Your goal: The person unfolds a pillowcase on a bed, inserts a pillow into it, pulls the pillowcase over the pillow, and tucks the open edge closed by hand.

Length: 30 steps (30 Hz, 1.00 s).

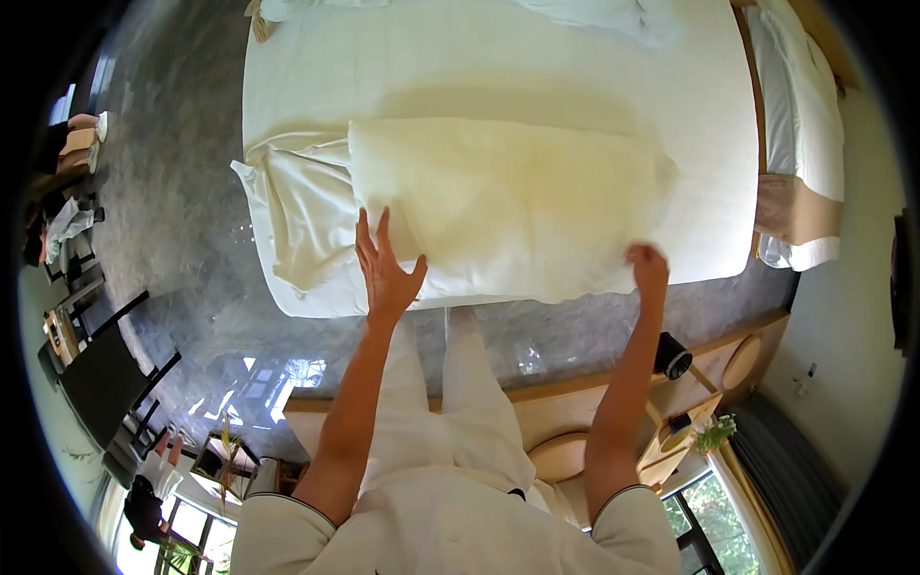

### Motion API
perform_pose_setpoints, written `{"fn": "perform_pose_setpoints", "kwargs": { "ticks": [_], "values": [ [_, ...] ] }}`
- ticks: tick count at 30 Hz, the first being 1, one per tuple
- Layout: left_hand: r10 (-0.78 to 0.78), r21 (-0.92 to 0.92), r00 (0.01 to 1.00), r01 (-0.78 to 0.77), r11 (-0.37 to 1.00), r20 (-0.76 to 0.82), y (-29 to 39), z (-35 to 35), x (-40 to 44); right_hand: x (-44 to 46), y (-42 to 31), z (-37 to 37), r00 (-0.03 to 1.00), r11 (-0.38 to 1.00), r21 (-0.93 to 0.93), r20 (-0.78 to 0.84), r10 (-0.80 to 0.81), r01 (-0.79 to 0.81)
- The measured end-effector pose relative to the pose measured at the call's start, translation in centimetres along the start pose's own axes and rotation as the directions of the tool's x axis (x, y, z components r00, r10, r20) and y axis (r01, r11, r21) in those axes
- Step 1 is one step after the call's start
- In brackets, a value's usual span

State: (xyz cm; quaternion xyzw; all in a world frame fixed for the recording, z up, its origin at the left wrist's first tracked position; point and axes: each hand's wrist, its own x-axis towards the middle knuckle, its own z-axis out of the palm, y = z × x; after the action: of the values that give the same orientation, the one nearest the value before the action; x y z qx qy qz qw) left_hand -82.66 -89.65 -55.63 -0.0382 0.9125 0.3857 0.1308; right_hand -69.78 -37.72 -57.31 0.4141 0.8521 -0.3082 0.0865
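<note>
A white pillow (517,196) lies lengthwise near the front edge of the bed. From its left end spreads a crumpled white cloth (305,211), which looks like a pillowcase; where the two overlap is hard to make out. My left hand (388,273) is over the pillow's front left corner, open, thumb and fingers spread. At the front right corner of the pillow, my right hand (649,264) has its fingers curled closed and slightly blurred. Whether it pinches the pillow's edge or cloth is hidden. Under both lies the white-sheeted bed (498,72).
Another bed (800,125) with a brown runner stands to the right. Behind me is a wooden bench or headboard (565,383) with a black cylindrical object (674,356). A dark chair (110,383) is at left on the polished grey floor (172,220). Another person (149,498) is at lower left.
</note>
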Motion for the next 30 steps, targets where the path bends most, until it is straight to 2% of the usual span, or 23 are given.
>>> {"fn": "perform_pose_setpoints", "kwargs": {
  "ticks": [1, 2, 4, 6, 7, 8, 9, 13, 15, 16, 17, 18, 19, 20, 22, 24, 26, 28, 29, 30],
  "values": [
    [0.085, 0.104, 0.996, -0.088, 0.991, 0.033, 1.8, 0.0, 0.2, 2.4, -2.0, -0.9, 0.976, 0.995, -0.084, -0.203, -0.078, 0.062],
    [0.162, 0.205, 0.984, -0.174, 0.963, 0.072, 3.0, 0.8, 0.4, 5.7, -0.5, -0.8, 0.934, 0.959, 0.111, -0.28, -0.223, 0.262],
    [0.169, 0.246, 0.98, -0.19, 0.95, 0.104, 4.3, 3.4, 1.2, 13.9, 3.7, -0.9, 0.94, 0.965, -0.181, -0.25, -0.23, 0.188],
    [0.181, 0.421, 0.961, -0.255, 0.87, 0.208, 5.9, 5.7, 1.5, 19.7, 7.5, 0.6, 0.842, 0.92, -0.245, -0.379, -0.383, 0.308],
    [0.198, 0.43, 0.964, -0.257, 0.865, 0.178, 5.4, 7.1, 1.8, 19.5, 6.0, 1.6, 0.844, 0.919, -0.234, -0.371, -0.386, 0.318],
    [0.189, 0.442, 0.967, -0.246, 0.863, 0.17, 4.8, 8.2, 2.0, 19.0, 4.4, 2.7, 0.919, 0.997, -0.068, -0.388, -0.064, 0.041],
    [0.179, 0.448, 0.97, -0.235, 0.863, 0.163, 4.4, 8.9, 2.2, 18.6, 3.1, 3.4, 0.899, 0.964, 0.091, -0.347, 0.266, -0.25],
    [0.188, 0.461, 0.97, -0.237, 0.855, 0.151, 3.3, 9.8, 2.4, 18.5, 5.0, 4.9, 0.927, 0.949, 0.075, -0.201, 0.316, -0.307],
    [0.207, 0.456, 0.967, -0.253, 0.853, 0.148, 3.0, 9.9, 2.1, 20.5, 8.5, 3.4, 0.993, 0.889, 0.446, 0.003, 0.115, -0.104],
    [0.184, 0.446, 0.97, -0.236, 0.863, 0.157, 2.9, 9.7, 2.0, 21.6, 8.8, 1.9, 0.994, 0.89, 0.444, 0.001, 0.112, -0.101],
    [0.162, 0.436, 0.973, -0.219, 0.873, 0.164, 3.0, 9.7, 2.2, 22.8, 8.3, -0.2, 0.946, 0.874, 0.439, -0.136, 0.295, -0.21],
    [0.16, 0.434, 0.974, -0.214, 0.875, 0.158, 3.1, 9.9, 2.3, 23.6, 7.1, -2.0, 0.847, 0.837, 0.45, -0.267, 0.46, -0.312],
    [0.147, 0.442, 0.975, -0.206, 0.873, 0.166, 3.2, 9.9, 2.3, 22.9, 3.6, -3.7, 0.834, 0.854, 0.518, -0.489, 0.254, 0.043],
    [0.135, 0.45, 0.974, -0.204, 0.869, 0.18, 3.2, 9.8, 2.2, 21.1, -1.0, -6.0, 0.71, 0.779, 0.488, -0.699, 0.081, 0.392],
    [0.131, 0.459, 0.975, -0.201, 0.866, 0.18, 3.2, 10.0, 2.1, 21.1, -8.4, -10.4, 0.563, 0.915, 0.072, -0.806, -0.181, 0.397],
    [0.125, 0.466, 0.978, -0.191, 0.864, 0.17, 3.5, 10.2, 2.2, 20.8, -16.2, -10.7, 0.621, 0.858, 0.087, -0.727, -0.292, 0.506],
    [0.092, 0.479, 0.979, -0.17, 0.861, 0.183, 3.9, 10.2, 2.3, 22.5, -19.8, -7.4, 0.675, 0.803, 0.069, -0.587, -0.447, 0.592],
    [0.092, 0.476, 0.98, -0.168, 0.863, 0.179, 4.1, 9.8, 2.4, 21.7, -22.3, -1.9, 0.738, 0.826, -0.166, -0.382, -0.557, 0.538],
    [0.092, 0.468, 0.978, -0.171, 0.867, 0.186, 4.2, 9.7, 2.3, 22.1, -21.2, 2.6, 0.628, 0.698, -0.18, -0.324, -0.707, 0.693],
    [0.09, 0.469, 0.98, -0.166, 0.867, 0.18, 4.1, 9.6, 2.5, 20.9, -20.4, 7.2, 0.585, 0.62, -0.071, -0.264, -0.767, 0.781]
  ]
}}
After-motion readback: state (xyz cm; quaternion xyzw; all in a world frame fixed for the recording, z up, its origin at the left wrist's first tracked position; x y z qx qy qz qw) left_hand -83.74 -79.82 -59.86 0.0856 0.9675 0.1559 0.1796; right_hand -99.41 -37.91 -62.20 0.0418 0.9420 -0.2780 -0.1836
